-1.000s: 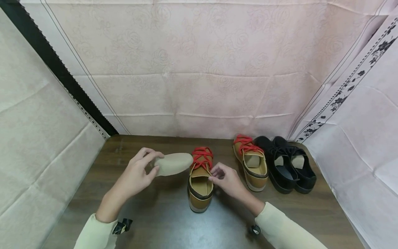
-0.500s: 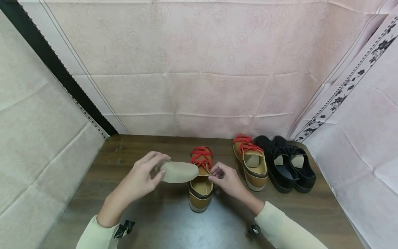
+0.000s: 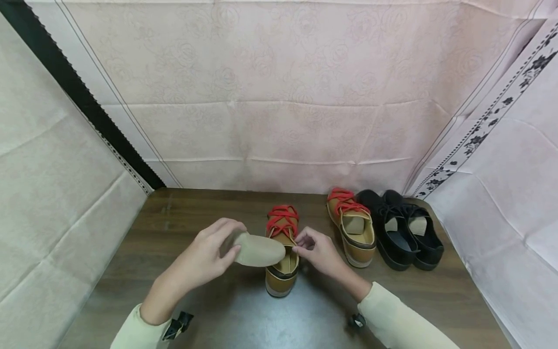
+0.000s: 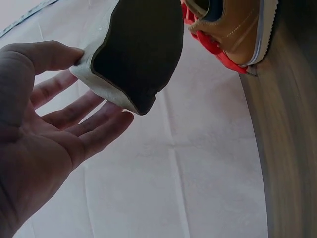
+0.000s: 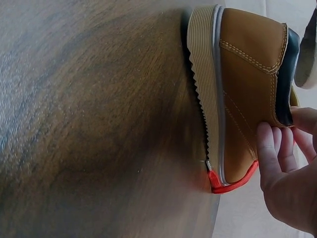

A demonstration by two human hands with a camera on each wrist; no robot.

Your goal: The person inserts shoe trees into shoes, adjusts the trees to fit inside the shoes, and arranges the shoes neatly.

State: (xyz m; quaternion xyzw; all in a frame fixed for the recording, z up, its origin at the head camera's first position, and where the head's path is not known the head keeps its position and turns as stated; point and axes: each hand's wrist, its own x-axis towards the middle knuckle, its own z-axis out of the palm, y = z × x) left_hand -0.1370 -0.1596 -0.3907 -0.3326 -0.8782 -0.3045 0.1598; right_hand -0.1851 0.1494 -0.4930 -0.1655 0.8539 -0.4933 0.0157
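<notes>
In the head view my left hand (image 3: 213,254) pinches one end of a pale shoe insert (image 3: 260,250), a rounded toe-shaped shell. Its hollow dark underside shows in the left wrist view, with my thumb on one edge and fingers beneath. The insert's rounded tip overlaps the opening of a tan shoe (image 3: 279,283) with red laces (image 3: 282,219). That shoe stands upright on the table, toe toward the back wall. My right hand (image 3: 320,252) pinches the shoe's collar on its right side by the tongue, thumb at the rim and fingers along the outer side (image 5: 270,148).
Right of my right hand stands the matching tan shoe (image 3: 359,254) with a pale insert inside. Beside it are two black shoes (image 3: 394,257), also with pale inserts. The brown wooden table (image 3: 209,315) meets a cloth-covered wall (image 3: 279,145) at its back edge.
My left hand has moved right and toward me, bringing the insert from beside the laces to over the shoe's opening. The right hand and shoe have stayed in place.
</notes>
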